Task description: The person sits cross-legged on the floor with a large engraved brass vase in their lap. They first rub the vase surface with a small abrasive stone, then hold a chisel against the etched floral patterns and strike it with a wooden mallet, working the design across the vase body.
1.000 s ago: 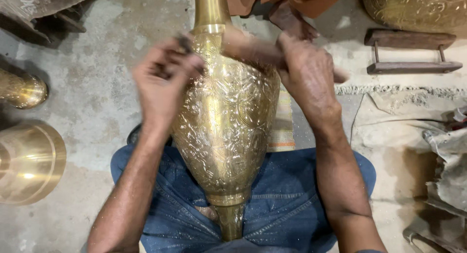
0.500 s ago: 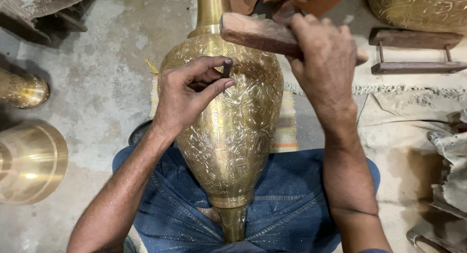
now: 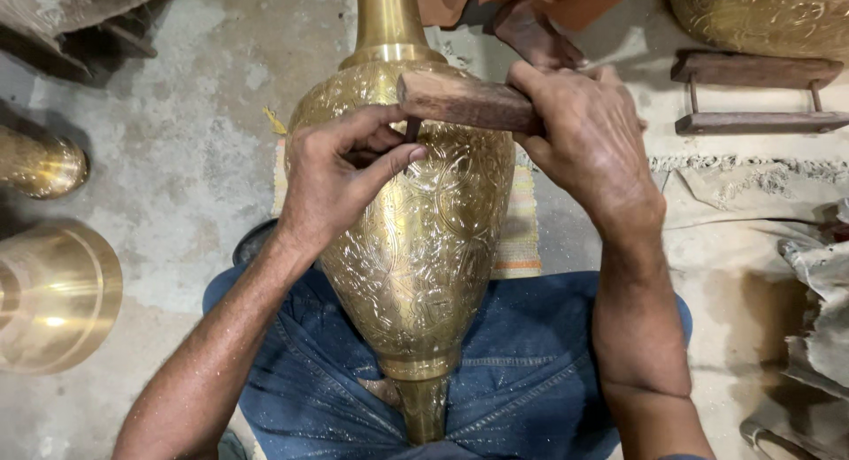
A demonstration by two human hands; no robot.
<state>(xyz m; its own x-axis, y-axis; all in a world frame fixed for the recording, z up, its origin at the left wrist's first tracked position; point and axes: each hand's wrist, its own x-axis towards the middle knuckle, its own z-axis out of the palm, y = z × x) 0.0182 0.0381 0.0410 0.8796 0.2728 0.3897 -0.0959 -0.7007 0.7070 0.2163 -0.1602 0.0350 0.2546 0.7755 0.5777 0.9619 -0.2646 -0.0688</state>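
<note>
A large engraved brass vase [image 3: 420,248] lies across my lap, its neck pointing away from me. My left hand [image 3: 340,181] rests on the vase's shoulder and pinches a small dark metal chisel [image 3: 411,133] upright against the brass. My right hand [image 3: 588,141] grips a brown wooden block [image 3: 464,102] that sits right on top of the chisel's head. My blue jeans [image 3: 522,380] show under the vase.
Two plain brass pieces lie on the concrete floor at the left [image 3: 40,164] [image 3: 53,292]. Another engraved brass vessel [image 3: 761,18] stands at the top right, with a wooden frame [image 3: 752,93] below it. Another person's foot [image 3: 531,35] is beyond the vase. Cloth [image 3: 822,310] lies at the right.
My left hand slid down the vase's shoulder and set the chisel upright. My right hand lifted the wooden block, then brought it down onto the chisel's head.
</note>
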